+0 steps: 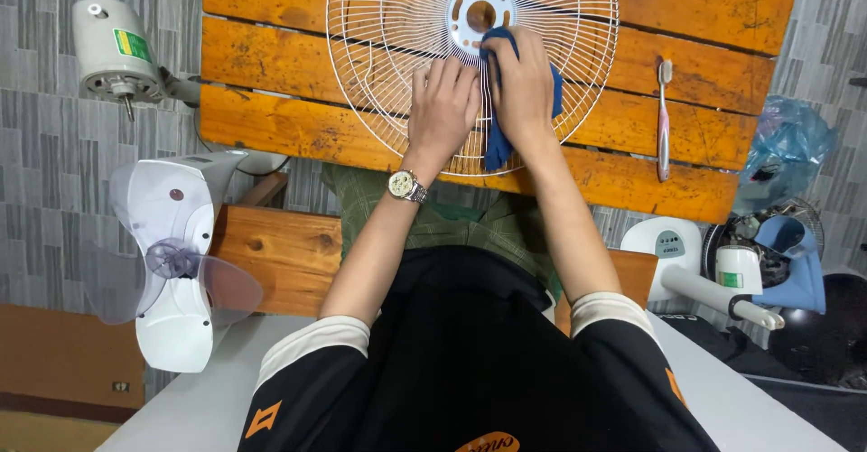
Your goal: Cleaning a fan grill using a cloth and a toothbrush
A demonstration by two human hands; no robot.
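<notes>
— What's closest?
— A black shirt, then both forearms reaching out, a wristwatch [405, 185] on the left.
— And the hands?
— The left hand [442, 109] lies flat, fingers spread, on the white fan grille [388, 46]. The right hand [522, 86] presses a blue cloth [496, 145] against it.
— The grille?
— Flat on the orange wooden table [271, 55].

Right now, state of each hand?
Left hand: open, fingers flat on the white fan grille.
Right hand: closed on a blue cloth, pressed against the grille.

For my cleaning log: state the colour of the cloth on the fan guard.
Dark blue cloth, under the right hand; head view.
</notes>
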